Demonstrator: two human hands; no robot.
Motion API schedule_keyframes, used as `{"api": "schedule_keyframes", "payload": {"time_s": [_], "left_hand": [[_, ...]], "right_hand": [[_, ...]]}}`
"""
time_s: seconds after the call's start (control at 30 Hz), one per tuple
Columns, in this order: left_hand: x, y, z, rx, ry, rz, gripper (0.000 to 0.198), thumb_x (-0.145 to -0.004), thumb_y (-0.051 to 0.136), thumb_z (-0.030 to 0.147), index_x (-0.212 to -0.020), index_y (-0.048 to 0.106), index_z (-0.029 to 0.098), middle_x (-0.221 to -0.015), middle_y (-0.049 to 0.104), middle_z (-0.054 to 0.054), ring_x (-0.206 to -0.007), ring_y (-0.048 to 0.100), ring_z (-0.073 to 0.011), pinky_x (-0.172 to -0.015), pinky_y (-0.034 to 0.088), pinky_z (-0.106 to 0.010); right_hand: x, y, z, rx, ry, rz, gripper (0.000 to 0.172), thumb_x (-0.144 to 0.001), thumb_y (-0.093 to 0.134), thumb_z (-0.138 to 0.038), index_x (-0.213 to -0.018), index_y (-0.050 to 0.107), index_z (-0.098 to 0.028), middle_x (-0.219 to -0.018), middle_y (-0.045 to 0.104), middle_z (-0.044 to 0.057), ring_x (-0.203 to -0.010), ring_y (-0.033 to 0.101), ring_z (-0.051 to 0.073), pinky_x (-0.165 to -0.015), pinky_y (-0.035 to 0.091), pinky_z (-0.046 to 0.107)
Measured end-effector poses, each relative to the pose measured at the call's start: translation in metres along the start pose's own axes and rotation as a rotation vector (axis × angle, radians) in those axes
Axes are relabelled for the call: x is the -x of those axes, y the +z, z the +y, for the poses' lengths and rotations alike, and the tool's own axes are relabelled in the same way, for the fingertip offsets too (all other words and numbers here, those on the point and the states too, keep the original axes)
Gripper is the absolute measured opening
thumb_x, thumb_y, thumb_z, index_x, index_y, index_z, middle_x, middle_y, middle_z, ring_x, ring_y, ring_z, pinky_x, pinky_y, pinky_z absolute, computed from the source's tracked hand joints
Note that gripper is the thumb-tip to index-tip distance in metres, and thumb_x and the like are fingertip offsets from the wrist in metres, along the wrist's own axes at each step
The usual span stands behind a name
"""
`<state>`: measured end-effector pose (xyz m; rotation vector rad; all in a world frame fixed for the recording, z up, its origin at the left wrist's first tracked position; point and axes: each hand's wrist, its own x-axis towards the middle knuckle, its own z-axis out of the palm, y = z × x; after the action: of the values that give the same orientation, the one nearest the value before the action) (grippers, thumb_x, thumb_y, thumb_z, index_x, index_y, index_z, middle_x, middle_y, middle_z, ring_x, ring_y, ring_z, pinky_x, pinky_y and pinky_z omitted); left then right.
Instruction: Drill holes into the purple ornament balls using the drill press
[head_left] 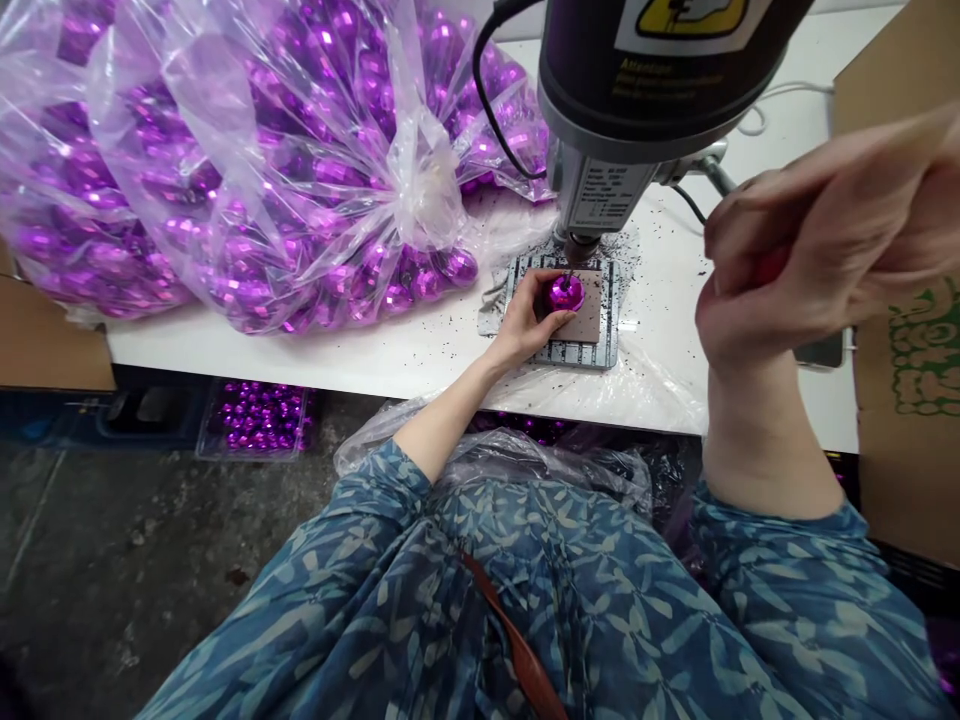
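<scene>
While the left hand (525,318) pinched a shiny purple faceted ball (566,293) between thumb and fingers, the right hand (817,240) was raised well apart from it, to the right of the drill press (645,70), its fingers curled around a red piece (771,265) that was mostly hidden. The ball sat on a flat brown board (589,322), directly beneath the chuck (581,248) of the press, where a dark bit reached its top; whether the tip had gone in could not be told. Under the board lay a slotted metal base (609,345), with dark shavings scattered over it and across the white worktop (352,365) around it.

To the left, a large clear plastic bag (427,185), gathered into a bunch at one end, was full of similar purple balls. A black cable (480,75) looped down beside the press, and crumpled clear plastic sheeting (652,390) covered part of the front edge. Below the worktop, on the left, a clear tub (251,456) held more purple pieces above a dark floor (150,560). On the right stood a cardboard box (911,455) with green printing, near the right forearm.
</scene>
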<state>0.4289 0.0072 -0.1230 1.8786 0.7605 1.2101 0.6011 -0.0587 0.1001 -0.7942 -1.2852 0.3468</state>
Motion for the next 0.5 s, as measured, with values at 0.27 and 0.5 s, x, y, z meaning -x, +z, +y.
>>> {"api": "schedule_keyframes", "payload": {"time_s": [0.27, 0.5], "left_hand": [[0.000, 0.001, 0.003, -0.028, 0.020, 0.003, 0.069, -0.101, 0.071, 0.077, -0.148, 0.049, 0.032, -0.141, 0.067, -0.009, -0.131, 0.070, -0.0291, -0.115, 0.060, -0.050], [0.001, 0.000, 0.006, -0.056, 0.004, -0.001, 0.068, -0.101, 0.070, 0.078, -0.148, 0.050, 0.032, -0.142, 0.066, -0.009, -0.135, 0.067, -0.0314, -0.119, 0.056, -0.052]], "right_hand": [[0.030, -0.015, 0.089, 0.140, -0.379, 0.017, 0.068, -0.106, 0.030, -0.068, -0.093, 0.061, -0.009, -0.053, 0.026, 0.003, -0.052, 0.027, -0.008, -0.065, 0.036, 0.012], [0.038, -0.036, 0.163, 0.264, -0.305, -0.208, 0.106, -0.090, 0.002, -0.097, -0.079, 0.061, -0.009, -0.055, 0.022, 0.007, -0.061, 0.024, -0.006, -0.072, 0.042, 0.015]]}}
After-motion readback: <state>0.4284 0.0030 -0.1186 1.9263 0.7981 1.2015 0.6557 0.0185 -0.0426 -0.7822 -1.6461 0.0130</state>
